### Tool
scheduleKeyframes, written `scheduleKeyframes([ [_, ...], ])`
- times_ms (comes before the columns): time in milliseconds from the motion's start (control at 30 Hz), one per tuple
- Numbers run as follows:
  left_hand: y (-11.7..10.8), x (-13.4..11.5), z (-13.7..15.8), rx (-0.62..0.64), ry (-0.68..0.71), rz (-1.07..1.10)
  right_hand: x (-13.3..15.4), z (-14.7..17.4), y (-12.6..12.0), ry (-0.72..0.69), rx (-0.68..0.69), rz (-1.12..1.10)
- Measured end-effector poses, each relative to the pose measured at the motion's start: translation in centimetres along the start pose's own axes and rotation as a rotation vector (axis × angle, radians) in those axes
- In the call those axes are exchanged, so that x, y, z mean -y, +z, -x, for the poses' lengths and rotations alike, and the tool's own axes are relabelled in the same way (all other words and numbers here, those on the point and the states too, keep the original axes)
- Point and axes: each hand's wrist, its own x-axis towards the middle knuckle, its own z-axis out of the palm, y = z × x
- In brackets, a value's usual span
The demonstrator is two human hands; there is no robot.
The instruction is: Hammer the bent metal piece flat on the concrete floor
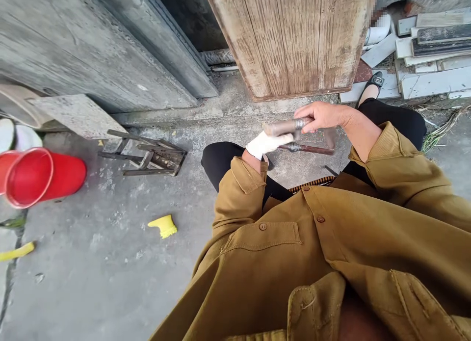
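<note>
Between my hands is a wire-bound tool, partly blurred, whose exact kind I cannot make out. It has a thick, light brown bar with wire wound round its right end, and a thinner, dark reddish rod below, also wire-wrapped. My left hand, in a white glove, closes on the tool from the left, under the light bar. My bare right hand has its fingers curled over the wire-wound end of that bar. Some fingertips are hidden or smeared. Both hands are above the concrete ground, between my knees.
A worn wooden board stands ahead. To the left are a small wooden stool lying on its side, red buckets and a yellow piece on the ground. Stacked tiles and planks are at the right.
</note>
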Motion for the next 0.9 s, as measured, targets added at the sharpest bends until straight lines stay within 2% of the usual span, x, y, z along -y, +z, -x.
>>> scheduleKeyframes([
  [67, 0.6, -0.2, 0.4, 0.018, -0.042, -0.137, 0.5, -0.1, 0.6, -0.037, -0.095, -0.210],
  [133, 1.2, -0.4, 0.8, 0.083, -0.110, -0.229, 0.9, -0.2, 1.1, -0.073, -0.133, -0.392],
  [267, 1.7, 0.0, 1.3, 0.202, -0.133, -0.223, 1.2, 0.0, 0.9, -0.140, -0.213, -0.638],
  [300, 1.8, 0.3, 1.3, 0.210, -0.127, -0.228, 1.2, 0.0, 0.7, -0.141, -0.232, -0.673],
  [367, 1.9, 1.1, 1.3, 0.149, -0.140, -0.262, 1.2, 0.1, 0.4, -0.147, -0.250, -0.705],
  [433, 2.0, 1.7, 1.1, 0.013, -0.129, -0.248, 1.3, 0.1, 0.5, -0.152, -0.254, -0.683],
  [500, 2.3, 1.8, 0.7, -0.112, -0.052, -0.130, 1.7, -0.2, 1.0, -0.092, -0.250, -0.606],
  [600, 3.0, 1.3, 0.1, -0.170, 0.044, 0.068, 2.3, -0.8, 2.0, 0.087, -0.250, -0.476],
  [700, 3.6, 0.6, -0.2, -0.238, -0.030, 0.105, 2.1, -1.4, 1.9, 0.151, -0.362, -0.436],
  [800, 3.7, 0.0, -0.1, -0.220, -0.057, 0.065, 0.6, -1.8, 0.9, 0.155, -0.513, -0.353],
  [900, 3.5, -0.5, 0.1, -0.104, 0.039, -0.045, -1.4, -1.9, 0.0, 0.245, -0.538, -0.021],
])
